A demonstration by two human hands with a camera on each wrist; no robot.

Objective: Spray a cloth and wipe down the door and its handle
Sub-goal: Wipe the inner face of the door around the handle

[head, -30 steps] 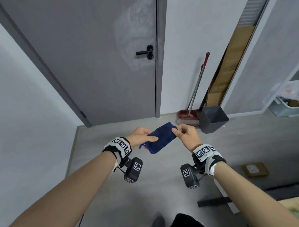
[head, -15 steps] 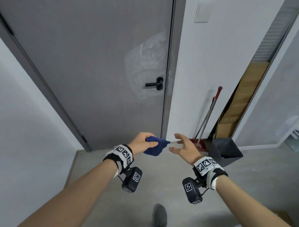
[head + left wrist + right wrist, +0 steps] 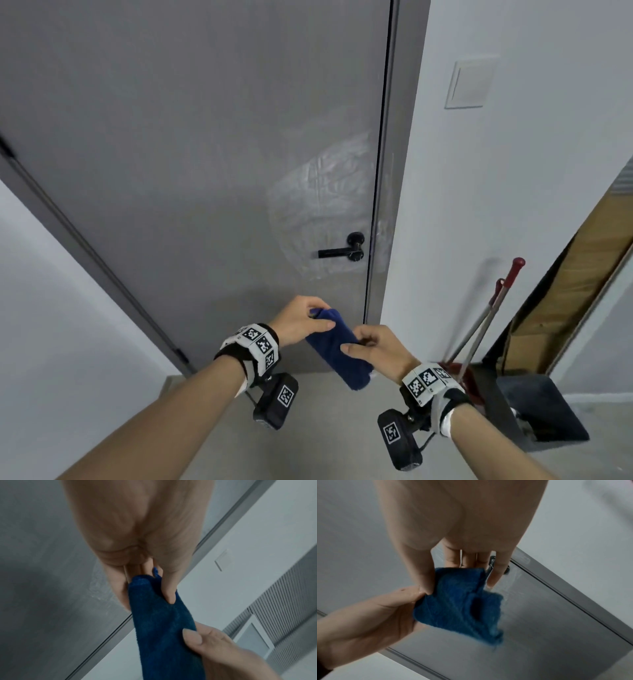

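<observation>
Grey concrete-look floor [image 3: 212, 425], white walls, grey door straight ahead. Near: 2 hands, both on 1 blue cloth [image 3: 337, 346], fuzzy microfibre, folded into a long strip held in mid-air in front of door's lower part. Left hand [image 3: 298, 320] pinches the top end, thumb on one face, fingers curled behind. Right hand [image 3: 375, 344] pinches the strip abt mid-length btw thumb and fingers; bottom end hangs free below it. 2 wrist bands w/ b/w square markers, 1 black cam under each. Right of hands, against the wall: 1 dark dustpan [image 3: 544, 407], 2 thin metal poles [image 3: 479, 329] w/ red tips, brown board leaning behind. Further: door [image 3: 191, 164] smooth matt grey, shut, w/ streaky pale smeared patch above and around the handle [image 3: 340, 253]. Handle = 1 black lever, horizontal, round rose. 1 white square wall plate [image 3: 471, 82] up right.
</observation>
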